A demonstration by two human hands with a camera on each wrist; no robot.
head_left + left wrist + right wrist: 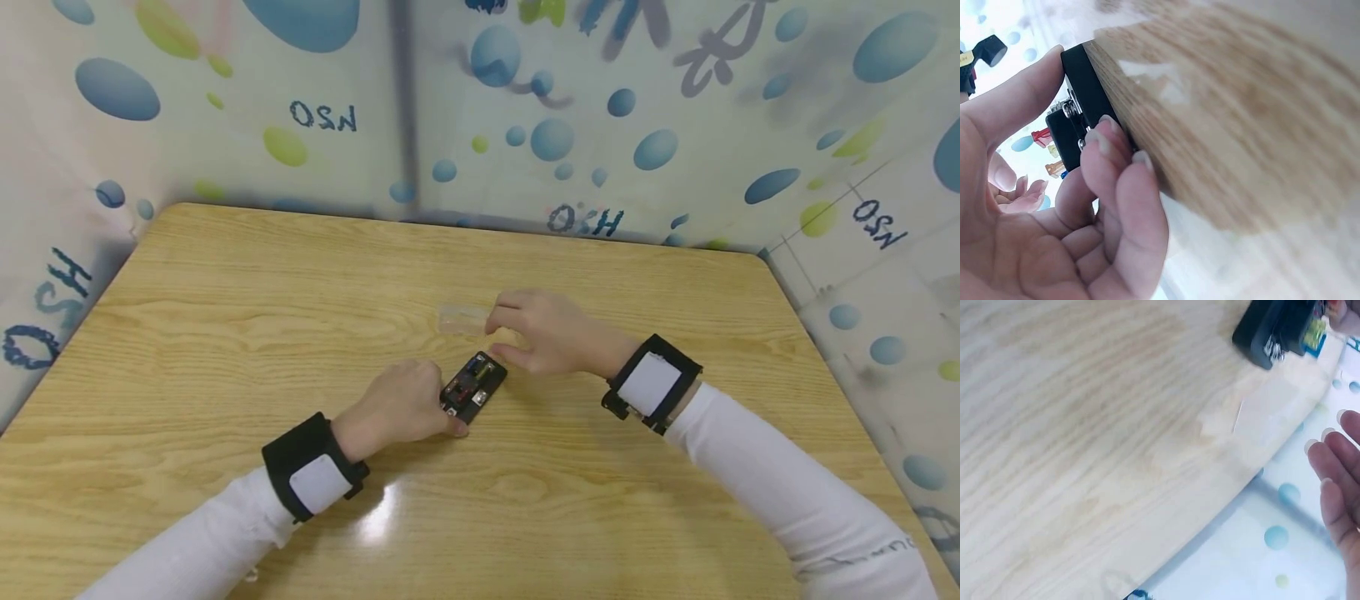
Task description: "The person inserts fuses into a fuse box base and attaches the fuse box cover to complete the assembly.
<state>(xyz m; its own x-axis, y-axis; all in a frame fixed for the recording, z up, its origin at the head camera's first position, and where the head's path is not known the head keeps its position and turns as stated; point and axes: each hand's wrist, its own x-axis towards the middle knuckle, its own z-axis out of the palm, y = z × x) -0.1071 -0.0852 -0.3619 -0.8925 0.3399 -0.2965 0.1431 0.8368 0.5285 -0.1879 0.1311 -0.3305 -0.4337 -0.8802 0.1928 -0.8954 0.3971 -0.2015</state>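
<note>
A black fuse block (474,387) with blade fuses in red, yellow and blue sits tilted on the wooden table. My left hand (405,402) grips its near end, thumb on one side and fingers on the other. In the left wrist view the fingertips press along the black base (1088,84), and metal terminals show on its side. Just beyond the block lies a clear plastic cover (461,319). Over the cover's right end hovers my right hand (547,333), fingers loosely bent. The right wrist view shows those fingers (1341,456) apart from the block, with nothing visible between them.
The wooden table (262,292) reaches back to a patterned curtain (337,158) with blue and green dots. Black wrist bands (311,471) are strapped around both wrists.
</note>
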